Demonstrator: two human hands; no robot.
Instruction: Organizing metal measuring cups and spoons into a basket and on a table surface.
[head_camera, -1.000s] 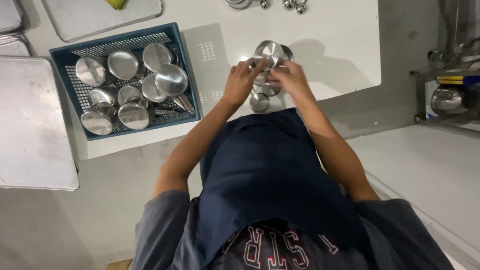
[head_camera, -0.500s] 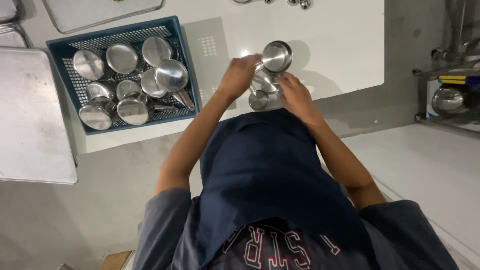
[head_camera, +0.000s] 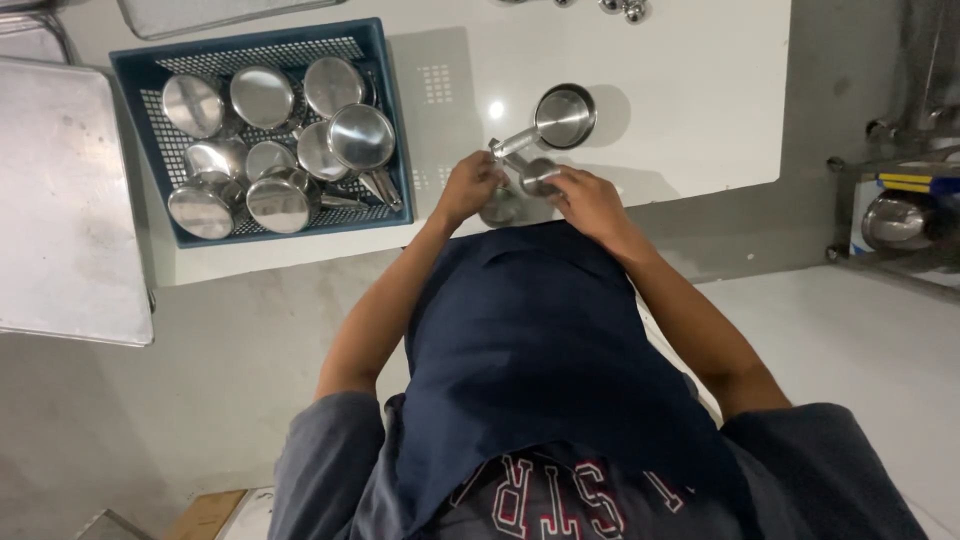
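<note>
Since half a second ago, both hands have dropped toward the near edge of the white worktop (head_camera: 680, 90). Right of the blue crate (head_camera: 385, 120), the left hand (head_camera: 468, 188) clenches a steel pan (head_camera: 563, 117) by its handle, which slants down-left from the bowl; the right hand (head_camera: 590, 200) grasps a smaller cup (head_camera: 538, 176) just below.

The person wears a grey short-sleeved shirt under a dark navy apron (head_camera: 545, 360); red and white lettering shows at the chest. Both forearms are bare down to the left hand (head_camera: 468, 188) and right hand (head_camera: 590, 203).
</note>
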